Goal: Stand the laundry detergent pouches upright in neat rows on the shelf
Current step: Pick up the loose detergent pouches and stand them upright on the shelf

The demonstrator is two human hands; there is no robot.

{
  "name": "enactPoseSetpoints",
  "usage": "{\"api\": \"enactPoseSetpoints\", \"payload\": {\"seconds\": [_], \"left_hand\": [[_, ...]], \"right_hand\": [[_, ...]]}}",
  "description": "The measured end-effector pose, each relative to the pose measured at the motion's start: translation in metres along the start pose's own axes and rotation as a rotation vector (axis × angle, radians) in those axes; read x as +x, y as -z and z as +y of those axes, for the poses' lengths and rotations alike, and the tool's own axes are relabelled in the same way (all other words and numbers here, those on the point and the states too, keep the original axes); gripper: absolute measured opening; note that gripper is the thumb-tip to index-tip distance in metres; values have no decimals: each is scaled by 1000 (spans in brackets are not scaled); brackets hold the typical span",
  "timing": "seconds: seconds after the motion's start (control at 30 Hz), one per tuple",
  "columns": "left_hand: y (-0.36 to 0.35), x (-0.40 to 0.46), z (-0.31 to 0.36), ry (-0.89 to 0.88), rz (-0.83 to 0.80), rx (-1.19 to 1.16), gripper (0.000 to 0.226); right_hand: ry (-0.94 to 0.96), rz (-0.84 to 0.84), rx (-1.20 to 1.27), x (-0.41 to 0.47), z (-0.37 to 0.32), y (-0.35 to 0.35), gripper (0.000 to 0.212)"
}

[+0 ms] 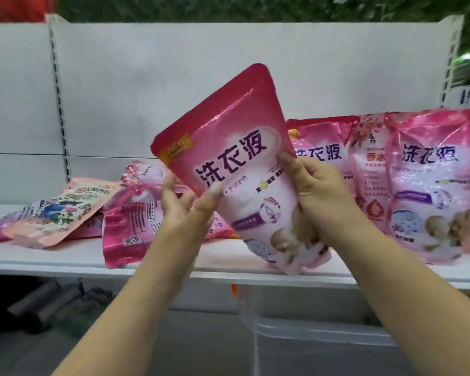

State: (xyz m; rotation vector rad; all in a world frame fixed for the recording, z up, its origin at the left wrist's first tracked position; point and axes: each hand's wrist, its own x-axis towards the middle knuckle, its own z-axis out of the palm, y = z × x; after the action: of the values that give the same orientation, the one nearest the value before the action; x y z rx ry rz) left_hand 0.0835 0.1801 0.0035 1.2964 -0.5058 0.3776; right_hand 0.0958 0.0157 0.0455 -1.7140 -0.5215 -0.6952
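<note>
Together the left hand (186,210) and right hand (314,196) grip one pink pouch (236,158), tilted above the shelf (65,256); others stand at right.

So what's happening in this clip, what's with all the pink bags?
A person is stocking a white shelf with detergent pouches. Both hands hold one pink pouch tilted in the air in front of the shelf: the left hand grips its left edge, the right hand its right side. On the right, a few pouches already stand upright. On the left, several pouches lie flat in a loose pile.
</note>
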Motion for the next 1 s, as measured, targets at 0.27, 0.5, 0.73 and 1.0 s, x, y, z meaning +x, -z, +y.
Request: {"api": "enactPoseSetpoints", "payload": {"seconds": [0.27,0.5,0.73,1.0], "left_hand": [[-65,22,-22,109,-121,-68,55],[-109,15,-39,33,-216,148,70],[-105,11,-44,11,-262,406,114],[-124,12,-60,-33,-181,664,108]], "right_hand": [[-247,352,165,-7,37,16,48],[-255,461,44,-16,33,62,40],[-336,200,19,-37,42,78,27],[-360,100,168,-36,68,90,61]]}}
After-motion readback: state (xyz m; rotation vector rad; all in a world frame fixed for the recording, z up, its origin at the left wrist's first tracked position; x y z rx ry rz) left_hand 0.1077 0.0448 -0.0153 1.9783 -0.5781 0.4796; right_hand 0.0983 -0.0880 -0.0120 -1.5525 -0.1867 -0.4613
